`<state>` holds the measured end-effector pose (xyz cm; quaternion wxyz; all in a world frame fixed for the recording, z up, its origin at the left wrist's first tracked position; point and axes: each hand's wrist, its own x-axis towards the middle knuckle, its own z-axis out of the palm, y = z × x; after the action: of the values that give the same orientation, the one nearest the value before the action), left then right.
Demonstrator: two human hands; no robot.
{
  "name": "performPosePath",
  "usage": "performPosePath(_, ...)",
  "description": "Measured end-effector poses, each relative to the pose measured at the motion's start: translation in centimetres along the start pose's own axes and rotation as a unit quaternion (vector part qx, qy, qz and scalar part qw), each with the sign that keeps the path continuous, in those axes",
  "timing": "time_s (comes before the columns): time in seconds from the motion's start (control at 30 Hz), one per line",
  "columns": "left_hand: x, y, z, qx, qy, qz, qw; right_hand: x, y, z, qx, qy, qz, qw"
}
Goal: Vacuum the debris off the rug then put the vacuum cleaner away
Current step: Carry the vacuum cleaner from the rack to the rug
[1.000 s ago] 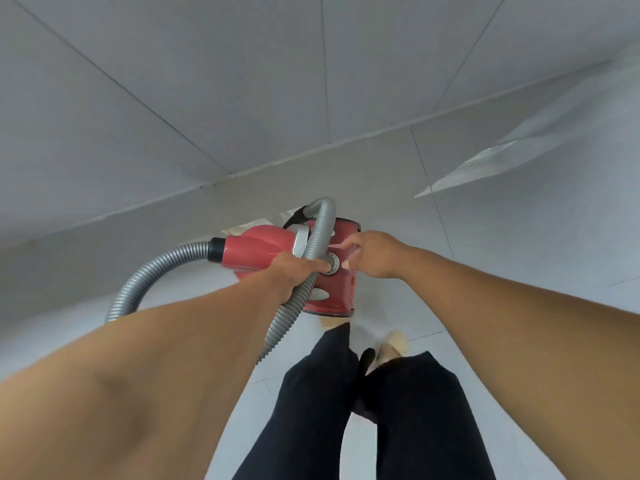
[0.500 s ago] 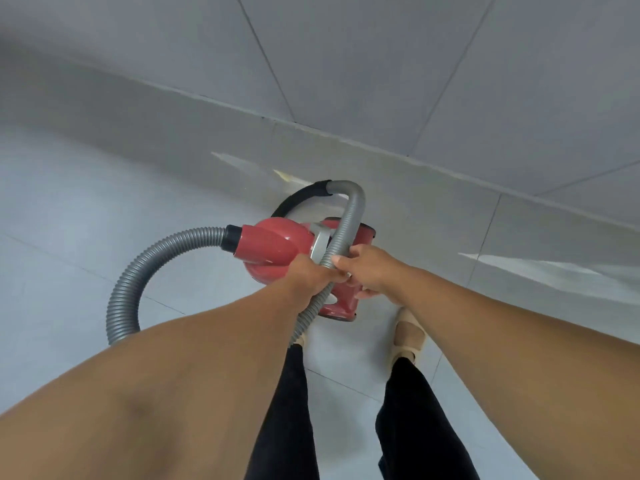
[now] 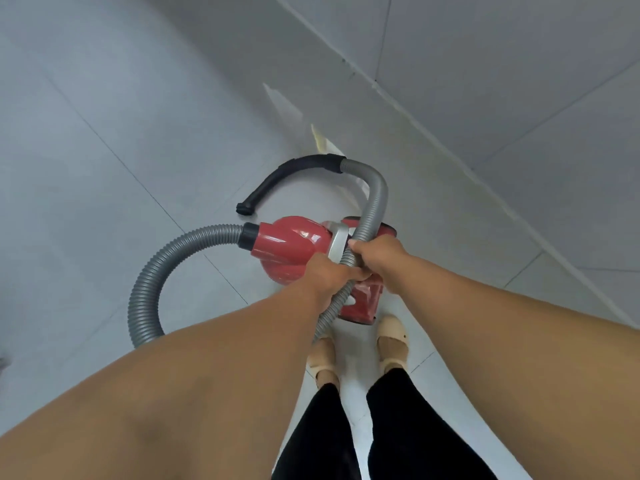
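Left hand [image 3: 327,277] fingers curled tight round grey hose [image 3: 145,289] at top of red canister vacuum cleaner [image 3: 287,247]. Right hand [image 3: 379,254] fingers wrapped round grey hose, touching left. Vacuum cleaner over tiled floor [image 3: 104,133], near wall [image 3: 502,64].

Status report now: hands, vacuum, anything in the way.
Left hand and right hand both gripping the grey hose atop the red vacuum cleaner. Hose looped out left, black nozzle end free. Wall close ahead; no rug in view.
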<state>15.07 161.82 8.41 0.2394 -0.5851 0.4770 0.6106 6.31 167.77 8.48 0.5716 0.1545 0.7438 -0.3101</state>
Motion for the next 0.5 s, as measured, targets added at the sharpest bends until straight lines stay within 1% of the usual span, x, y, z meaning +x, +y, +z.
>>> performPosePath(0.07, 0.5, -1.4, -0.2, -0.058, -0.016, -0.015, 0.998, 0.6, 0.5, 0.8, -0.016, -0.001, 0.002, 1.000)
performPosePath(0.17, 1.7, -3.4, -0.5, -0.113, -0.028, -0.038, 0.992, 1.7, 1.8, 1.3, -0.040, -0.011, 0.013, 0.999)
performPosePath(0.23, 2.6, -4.6, -0.5, -0.172, 0.000, -0.048, 0.984, 2.6, 2.7, 1.1, -0.068, -0.019, 0.022, 0.997)
performPosePath(0.33, 4.1, -5.9, 1.0, -0.300, 0.033, -0.057, 0.952, 3.9, 4.2, -0.4, -0.094, -0.027, 0.026, 0.995)
performPosePath(0.5, 6.2, -6.6, 4.5, -0.372, 0.055, -0.045, 0.925, 5.6, 6.3, -3.6, -0.107, -0.033, 0.039, 0.993)
